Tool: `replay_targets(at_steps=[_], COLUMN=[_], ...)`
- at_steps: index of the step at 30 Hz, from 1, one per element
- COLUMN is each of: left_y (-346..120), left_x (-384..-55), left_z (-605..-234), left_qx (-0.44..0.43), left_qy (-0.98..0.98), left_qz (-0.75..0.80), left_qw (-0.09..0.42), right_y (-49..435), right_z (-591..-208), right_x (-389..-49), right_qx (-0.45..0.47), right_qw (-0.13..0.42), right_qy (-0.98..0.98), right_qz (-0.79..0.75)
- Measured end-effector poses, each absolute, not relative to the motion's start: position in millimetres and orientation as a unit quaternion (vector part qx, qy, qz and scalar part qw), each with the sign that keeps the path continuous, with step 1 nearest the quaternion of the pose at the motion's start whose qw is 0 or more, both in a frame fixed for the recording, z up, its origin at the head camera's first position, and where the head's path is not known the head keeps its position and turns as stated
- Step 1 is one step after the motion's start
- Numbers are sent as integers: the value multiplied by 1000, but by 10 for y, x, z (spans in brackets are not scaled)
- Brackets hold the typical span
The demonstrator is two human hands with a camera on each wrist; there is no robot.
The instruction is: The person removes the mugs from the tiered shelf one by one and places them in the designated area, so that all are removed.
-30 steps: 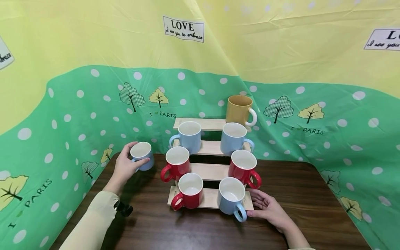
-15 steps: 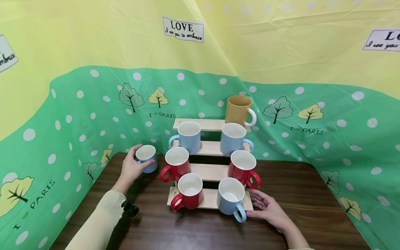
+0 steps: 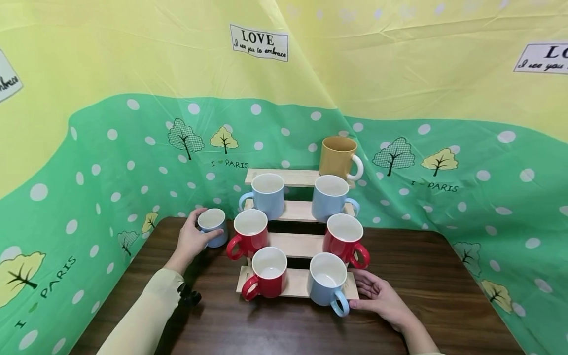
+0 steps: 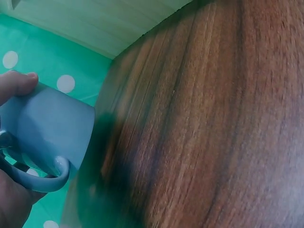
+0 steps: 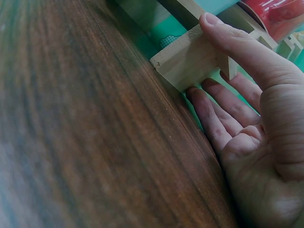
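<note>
In the head view my left hand (image 3: pixel 192 241) holds a light blue mug (image 3: pixel 217 239), upright, left of a stepped wooden rack (image 3: pixel 297 245). The left wrist view shows thumb and fingers on either side of this mug (image 4: pixel 52 123), near its handle; whether its base touches the table cannot be told. My right hand (image 3: pixel 382 300) grips the right end of the rack's lowest step, thumb at its front corner. In the right wrist view the fingers (image 5: pixel 216 111) lie along the end of the step (image 5: pixel 187 59). A blue mug (image 3: pixel 327 281) stands on that step beside the hand.
Red mugs (image 3: pixel 271 281) and blue mugs (image 3: pixel 268 197) fill the lower three steps. One mustard mug (image 3: pixel 338 157) with a white handle stands at the right of the top step. The dark wooden table (image 3: pixel 426 266) meets a printed cloth (image 3: pixel 133 162) behind.
My left hand has carried the blue mug rightward and slightly down in the head view, closer to the rack. My right hand stays at the rack's end.
</note>
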State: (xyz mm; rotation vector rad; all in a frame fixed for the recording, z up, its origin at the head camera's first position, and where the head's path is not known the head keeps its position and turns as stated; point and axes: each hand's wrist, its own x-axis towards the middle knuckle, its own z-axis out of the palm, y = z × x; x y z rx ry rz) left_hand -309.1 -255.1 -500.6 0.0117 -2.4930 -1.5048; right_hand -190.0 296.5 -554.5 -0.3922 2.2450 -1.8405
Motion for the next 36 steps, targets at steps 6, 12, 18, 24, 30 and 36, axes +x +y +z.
replay_targets(at_steps=[6, 12, 18, 24, 30, 36], left_y=[-2557, -2528, -2551, -2574, -2580, -2591], left_x=[-3131, -3186, -3166, -3166, -3164, -3156], left_z=[-5033, -5145, -5189, -5187, -5203, -5194], left_qx=[4, -16, -10, -16, -11, -17], left_qy=[-849, -851, -852, -853, -851, -856], left_qz=[-519, -516, -516, -514, -519, -510], left_qw=[104, 100, 92, 87, 78, 79], right_y=[2960, 2991, 2974, 2971, 2970, 2958], right_z=[-5531, -5534, -5515, -5502, -5506, -5494], right_x=[-1901, -1846, -1850, -1877, -1872, -1866], right_qx=[-128, -138, -137, -136, -141, -159], right_qw=[107, 107, 109, 111, 111, 101], right_qy=[763, 757, 761, 761, 758, 754], right_qz=[-624, -629, -624, -624, -627, -630])
